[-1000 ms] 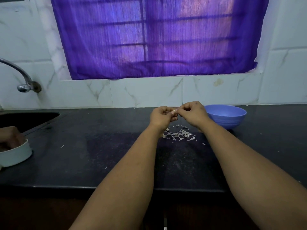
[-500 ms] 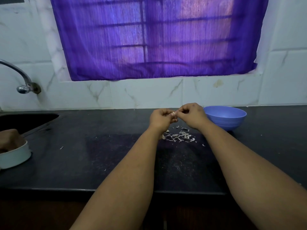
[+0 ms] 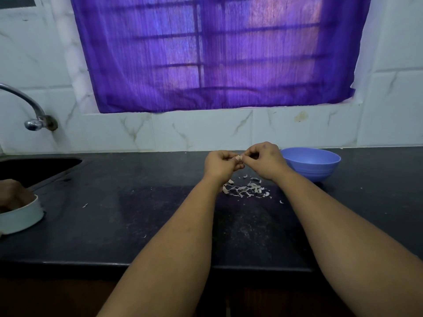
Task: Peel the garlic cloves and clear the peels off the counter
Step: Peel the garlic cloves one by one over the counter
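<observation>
Far to the left of my grip I see a white bowl [image 3: 21, 217] at the counter's near edge, holding something brown I cannot make out, with the dark sink [image 3: 34, 167] behind it and a curved tap [image 3: 29, 106] on the tiled wall above. A few stray flecks lie on the black counter [image 3: 137, 202] between there and my hands. My left hand [image 3: 220, 164] curls its fingers round a small pale garlic clove [image 3: 238, 158], and my right hand [image 3: 263, 157] meets it, fingertips pinching the same clove, both raised above the counter. Directly below the grip lies a loose heap of peels [image 3: 246, 189], partly hidden by my left wrist. Just right of my right hand stands a blue bowl [image 3: 312, 163], its inside hidden from me. A purple curtain [image 3: 217, 53] hangs behind.
</observation>
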Tool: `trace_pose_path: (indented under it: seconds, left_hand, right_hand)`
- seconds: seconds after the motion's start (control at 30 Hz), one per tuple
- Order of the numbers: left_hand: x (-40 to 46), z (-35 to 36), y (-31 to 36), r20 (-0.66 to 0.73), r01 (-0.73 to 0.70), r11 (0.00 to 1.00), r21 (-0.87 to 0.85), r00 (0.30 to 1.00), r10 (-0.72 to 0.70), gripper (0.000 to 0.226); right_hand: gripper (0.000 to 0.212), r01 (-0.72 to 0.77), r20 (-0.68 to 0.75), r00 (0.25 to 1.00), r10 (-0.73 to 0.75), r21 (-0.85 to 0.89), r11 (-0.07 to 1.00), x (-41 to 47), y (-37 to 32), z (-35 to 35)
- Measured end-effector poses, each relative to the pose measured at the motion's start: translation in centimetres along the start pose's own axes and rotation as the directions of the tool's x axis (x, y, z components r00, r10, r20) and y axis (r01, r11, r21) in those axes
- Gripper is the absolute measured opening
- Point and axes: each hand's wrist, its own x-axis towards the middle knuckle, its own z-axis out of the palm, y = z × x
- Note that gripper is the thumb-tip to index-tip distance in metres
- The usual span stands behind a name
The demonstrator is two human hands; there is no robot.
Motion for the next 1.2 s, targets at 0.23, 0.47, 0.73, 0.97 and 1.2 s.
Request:
trace_pose_path:
  seconds: [0.23,0.47,0.73,0.97,1.2]
  left_hand:
    - [-0.2,0.2,0.0,-0.005,-0.013,0.999,0.043,1.0,0.014,0.008]
    - [-0.2,0.2,-0.2,0.007,0.007,1.0,0.024,1.0,-0.007,0.011]
    - [-0.3,0.3,0.0,0.029,0.064,0.997,-0.042,0.998,-0.063,0.01]
    - [-0.7,0.6,0.8,0.027,0.084,0.996,0.013,0.996,-0.084,0.012]
    - [-0.8,0.5,1.2,-0.031,0.135,0.991,0.003,0.99,-0.135,0.02]
  right_hand:
    - [0.011,-0.005,0.018,1.0,0.005,0.003,1.0,0.1,0.2,0.2]
    - [0.016,-0.042,0.054,0.998,0.043,-0.021,0.999,0.1,0.2,0.3]
    - [0.018,-0.1,0.115,0.989,0.098,0.008,0.995,-0.1,0.1,0.0]
    - [0.015,-0.173,0.096,0.981,0.167,0.062,0.983,0.0,-0.4,0.0]
    - [0.033,-0.224,0.108,0.973,0.206,0.193,0.955,-0.1,-0.5,-0.3]
